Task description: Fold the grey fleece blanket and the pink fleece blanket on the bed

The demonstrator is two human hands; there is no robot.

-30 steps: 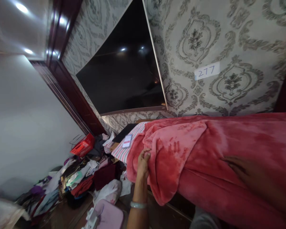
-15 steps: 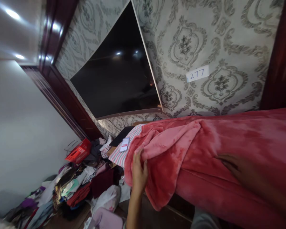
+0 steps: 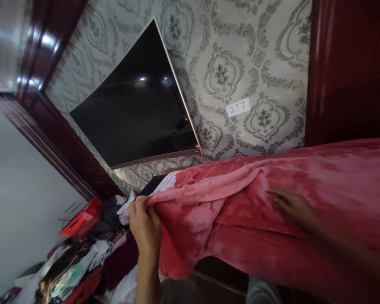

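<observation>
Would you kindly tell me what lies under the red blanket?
At the red blanket's left end, gripped by the left hand, a striped cloth peeks out. The right hand rests on top. Everything else beneath is covered.

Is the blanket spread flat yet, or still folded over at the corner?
Still folded over: the blanket has a flap doubled back near the left hand, which grips its edge.

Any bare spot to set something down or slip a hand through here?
Free: the smooth blanket top between the right hand and the dark wood panel. The left hand grips the blanket's bunched edge. Crowded: the clothes pile and red box on the floor at left.
</observation>
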